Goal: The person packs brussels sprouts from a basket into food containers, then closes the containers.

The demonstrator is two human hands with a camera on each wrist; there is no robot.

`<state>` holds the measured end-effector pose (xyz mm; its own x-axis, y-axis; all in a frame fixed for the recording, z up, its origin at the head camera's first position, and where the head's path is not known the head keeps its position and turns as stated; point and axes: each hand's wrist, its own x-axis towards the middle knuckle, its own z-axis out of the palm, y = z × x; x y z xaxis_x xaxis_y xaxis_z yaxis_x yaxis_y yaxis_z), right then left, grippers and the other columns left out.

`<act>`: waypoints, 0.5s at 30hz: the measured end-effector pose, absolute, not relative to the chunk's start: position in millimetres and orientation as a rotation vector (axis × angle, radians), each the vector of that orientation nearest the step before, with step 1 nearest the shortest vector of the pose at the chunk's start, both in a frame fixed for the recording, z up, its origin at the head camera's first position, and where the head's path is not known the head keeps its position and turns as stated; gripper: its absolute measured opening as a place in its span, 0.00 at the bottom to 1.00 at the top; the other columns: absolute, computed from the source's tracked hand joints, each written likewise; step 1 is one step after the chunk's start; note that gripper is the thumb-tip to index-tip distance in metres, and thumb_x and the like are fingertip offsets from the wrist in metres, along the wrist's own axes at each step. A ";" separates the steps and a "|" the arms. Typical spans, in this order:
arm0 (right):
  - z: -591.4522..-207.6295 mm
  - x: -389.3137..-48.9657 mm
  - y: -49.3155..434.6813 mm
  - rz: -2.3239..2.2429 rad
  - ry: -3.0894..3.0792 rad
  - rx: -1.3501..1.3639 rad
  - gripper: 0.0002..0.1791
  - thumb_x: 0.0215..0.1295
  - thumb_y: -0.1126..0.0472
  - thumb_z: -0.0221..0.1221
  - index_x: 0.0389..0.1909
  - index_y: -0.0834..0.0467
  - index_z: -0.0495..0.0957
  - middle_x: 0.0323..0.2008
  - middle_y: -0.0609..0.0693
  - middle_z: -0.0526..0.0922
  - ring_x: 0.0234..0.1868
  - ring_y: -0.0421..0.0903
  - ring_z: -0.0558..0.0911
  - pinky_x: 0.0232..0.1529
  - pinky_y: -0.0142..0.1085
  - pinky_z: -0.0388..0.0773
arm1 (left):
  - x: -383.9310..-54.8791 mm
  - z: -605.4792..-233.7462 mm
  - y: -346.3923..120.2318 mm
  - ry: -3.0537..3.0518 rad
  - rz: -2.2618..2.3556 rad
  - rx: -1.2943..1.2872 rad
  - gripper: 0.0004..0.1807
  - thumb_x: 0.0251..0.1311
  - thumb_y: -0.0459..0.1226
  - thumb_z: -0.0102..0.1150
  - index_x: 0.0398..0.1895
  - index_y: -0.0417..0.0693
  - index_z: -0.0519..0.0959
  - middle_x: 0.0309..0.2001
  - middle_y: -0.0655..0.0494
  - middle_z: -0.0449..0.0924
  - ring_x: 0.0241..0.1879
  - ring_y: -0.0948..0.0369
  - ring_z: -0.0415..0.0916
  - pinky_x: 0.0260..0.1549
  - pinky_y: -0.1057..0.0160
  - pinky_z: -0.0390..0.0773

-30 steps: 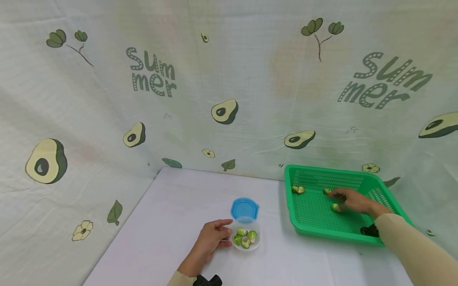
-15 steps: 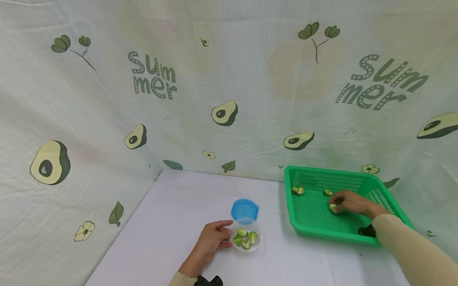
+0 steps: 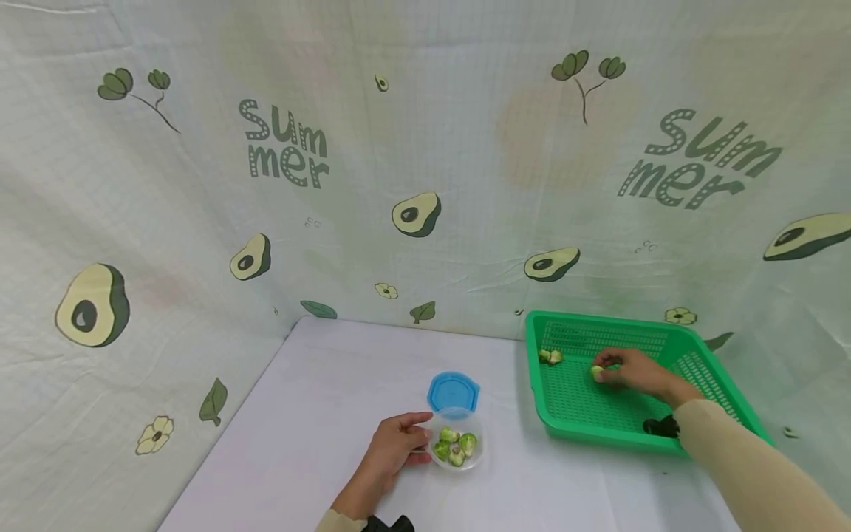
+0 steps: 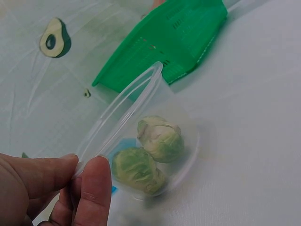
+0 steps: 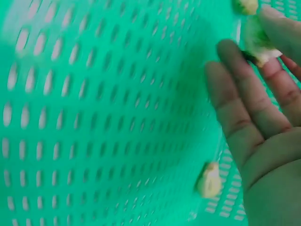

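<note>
My left hand (image 3: 397,448) pinches the rim of a clear plastic tub (image 4: 188,125) between thumb and fingers. Several green Brussels sprouts lie in that tub; two of them, an upper sprout (image 4: 162,141) and a lower sprout (image 4: 134,169), show through its wall in the left wrist view. My right hand (image 3: 634,372) is inside the green plastic basket (image 3: 598,436), holding one Brussels sprout (image 5: 258,40) between thumb and fingertips. Other loose sprouts (image 3: 550,357) sit in the basket's far left corner.
Behind the tub, a blue lid (image 3: 453,391) lies on the white-covered table (image 3: 346,369). The basket stands at the right, close to the printed cloth backdrop (image 3: 465,258). A single sprout (image 5: 209,181) lies low in the right wrist view, beside the basket's slotted wall.
My right hand has closed its fingertips on a sprout in the basket and moved left and slightly back with it. The left hand and tub stay in place.
</note>
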<state>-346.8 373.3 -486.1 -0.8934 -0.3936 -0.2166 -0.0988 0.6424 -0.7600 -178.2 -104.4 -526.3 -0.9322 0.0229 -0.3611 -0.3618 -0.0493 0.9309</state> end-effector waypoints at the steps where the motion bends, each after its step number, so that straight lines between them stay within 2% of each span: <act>1: -484.8 -345.9 370.8 -1.149 2.501 -0.390 0.25 0.74 0.58 0.66 0.62 0.70 0.75 0.58 0.67 0.79 0.51 0.54 0.84 0.46 0.46 0.89 | -178.2 -526.3 -104.2 1.958 2.066 -0.364 0.22 0.67 0.28 0.67 0.65 0.38 0.81 0.38 0.51 0.79 0.34 0.61 0.80 0.33 0.63 0.90; 6: -472.8 -343.0 354.8 -1.250 2.496 -0.408 0.29 0.76 0.57 0.64 0.68 0.70 0.72 0.65 0.72 0.73 0.54 0.62 0.84 0.49 0.52 0.89 | -177.1 -525.2 -104.0 1.943 2.076 -0.360 0.22 0.67 0.28 0.67 0.65 0.37 0.81 0.38 0.51 0.79 0.34 0.60 0.80 0.34 0.62 0.90; 15: -457.5 -339.2 339.6 -1.264 2.542 -0.446 0.27 0.76 0.59 0.63 0.71 0.66 0.73 0.68 0.68 0.74 0.57 0.57 0.82 0.56 0.56 0.85 | -177.7 -524.4 -103.5 1.932 2.083 -0.354 0.23 0.67 0.27 0.67 0.65 0.37 0.81 0.37 0.52 0.79 0.35 0.60 0.80 0.35 0.61 0.91</act>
